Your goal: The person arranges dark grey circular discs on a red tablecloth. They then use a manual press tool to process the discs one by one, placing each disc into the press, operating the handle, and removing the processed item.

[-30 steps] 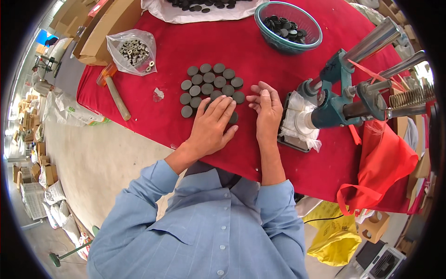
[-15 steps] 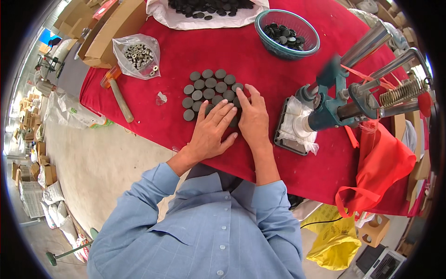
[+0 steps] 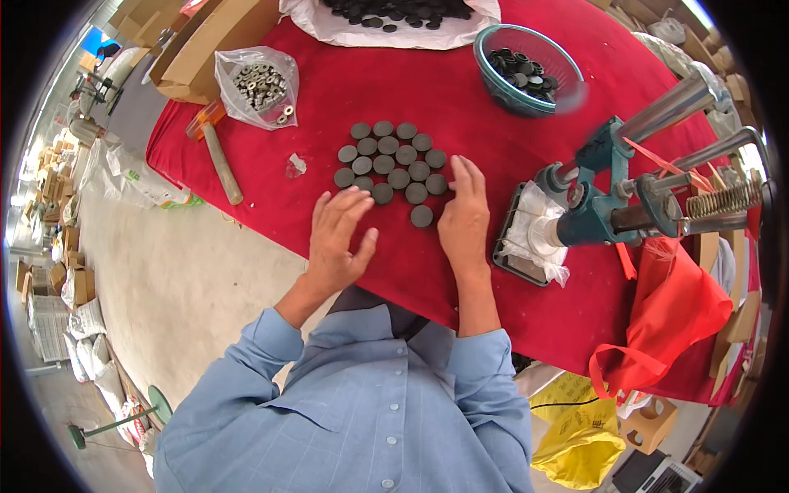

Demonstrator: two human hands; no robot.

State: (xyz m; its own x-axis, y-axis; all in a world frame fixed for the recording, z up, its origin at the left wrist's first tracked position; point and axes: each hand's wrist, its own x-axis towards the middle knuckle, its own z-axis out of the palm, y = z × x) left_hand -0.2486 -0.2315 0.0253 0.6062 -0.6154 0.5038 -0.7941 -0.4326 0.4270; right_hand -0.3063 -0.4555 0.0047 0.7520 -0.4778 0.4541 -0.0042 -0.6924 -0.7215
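Several dark grey round discs [image 3: 384, 164] lie flat in a close cluster on the red cloth [image 3: 320, 86]. One lone disc [image 3: 422, 216] sits nearer to me, between my hands. My left hand [image 3: 335, 238] is at the cluster's near left edge, its fingers stretched and thumb apart, holding nothing. To the right of the cluster, my right hand [image 3: 466, 214] has its fingers extended and somewhat apart, also with nothing in it. Whether its fingertips touch the cloth I cannot tell.
A green hand press [image 3: 596, 193] stands at right beside a red bag [image 3: 674, 304]. Farther off are a bowl of black pieces [image 3: 526, 99] and a white sack [image 3: 394, 34]. A bag of metal rings [image 3: 259, 89], a hammer [image 3: 219, 160] and a cardboard box [image 3: 218, 53] lie left.
Both hands have drawn apart and off the discs, the left toward me and left, the right to the right. More of the cluster and the lone disc now show. The whole view has shifted slightly.
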